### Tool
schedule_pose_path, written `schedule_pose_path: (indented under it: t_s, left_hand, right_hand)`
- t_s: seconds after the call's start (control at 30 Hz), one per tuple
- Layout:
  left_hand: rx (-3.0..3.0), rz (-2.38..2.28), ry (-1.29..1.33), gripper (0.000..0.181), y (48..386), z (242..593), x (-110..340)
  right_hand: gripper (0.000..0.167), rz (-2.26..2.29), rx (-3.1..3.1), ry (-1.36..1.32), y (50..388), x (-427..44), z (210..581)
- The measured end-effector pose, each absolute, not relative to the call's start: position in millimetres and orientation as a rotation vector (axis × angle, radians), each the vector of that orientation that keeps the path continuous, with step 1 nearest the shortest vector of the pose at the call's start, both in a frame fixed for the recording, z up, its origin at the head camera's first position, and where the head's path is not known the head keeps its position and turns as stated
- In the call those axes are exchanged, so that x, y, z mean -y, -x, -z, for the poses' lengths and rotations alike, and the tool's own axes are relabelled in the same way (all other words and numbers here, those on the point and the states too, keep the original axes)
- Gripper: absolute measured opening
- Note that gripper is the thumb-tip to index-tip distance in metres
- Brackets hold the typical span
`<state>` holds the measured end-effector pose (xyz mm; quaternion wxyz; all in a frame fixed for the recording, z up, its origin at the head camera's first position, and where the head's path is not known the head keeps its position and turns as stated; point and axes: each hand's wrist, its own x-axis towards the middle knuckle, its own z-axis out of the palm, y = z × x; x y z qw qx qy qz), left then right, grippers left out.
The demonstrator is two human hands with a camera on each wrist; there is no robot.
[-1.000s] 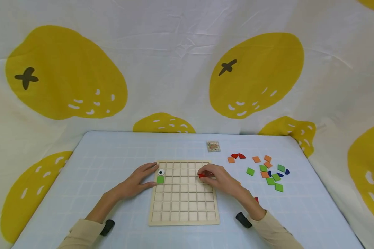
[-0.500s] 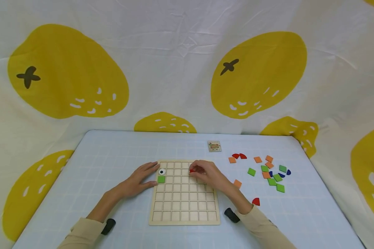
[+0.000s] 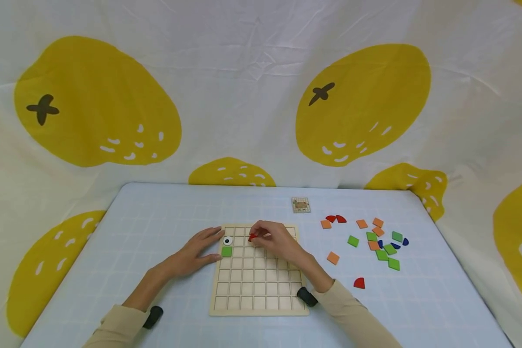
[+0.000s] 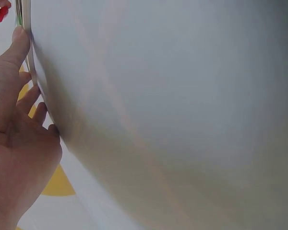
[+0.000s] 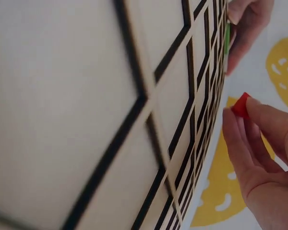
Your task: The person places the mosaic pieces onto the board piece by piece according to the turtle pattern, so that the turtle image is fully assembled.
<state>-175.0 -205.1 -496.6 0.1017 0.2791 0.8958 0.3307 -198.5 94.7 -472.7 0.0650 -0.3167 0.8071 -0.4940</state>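
A wooden grid board [image 3: 259, 276] lies on the table. On its upper left cells sit a white round piece with a black centre [image 3: 228, 240] and, just below, a green square [image 3: 226, 252]. The left hand [image 3: 195, 252] rests at the board's left edge, fingers spread; the left wrist view shows that hand [image 4: 19, 129] with its thumb at the edge. Over the upper part of the board, the right hand [image 3: 276, 240] pinches a red piece [image 3: 252, 237] between thumb and fingers. The same red piece [image 5: 241, 105] shows in the right wrist view, held by the hand [image 5: 264, 158].
Right of the board lie several orange squares [image 3: 333, 258], green pieces [image 3: 353, 241] and dark blue pieces [image 3: 406, 241]. Two red pieces [image 3: 340, 219] are at the back, another red piece [image 3: 359, 283] nearer the front. A small patterned card [image 3: 301, 205] lies behind the board.
The right hand has moved left across the board with the red piece pinched in it. The left hand has stayed at the board's left edge.
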Motion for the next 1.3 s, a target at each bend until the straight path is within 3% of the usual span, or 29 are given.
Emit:
schedule_pose_path:
  t_s: [1.3]
  left_hand:
    - [-2.667,-0.983,-0.852,0.069,175.4,498.7,204.9]
  right_hand:
    - [0.013,1.255,-2.552,0.850,213.6,-49.8,471.0]
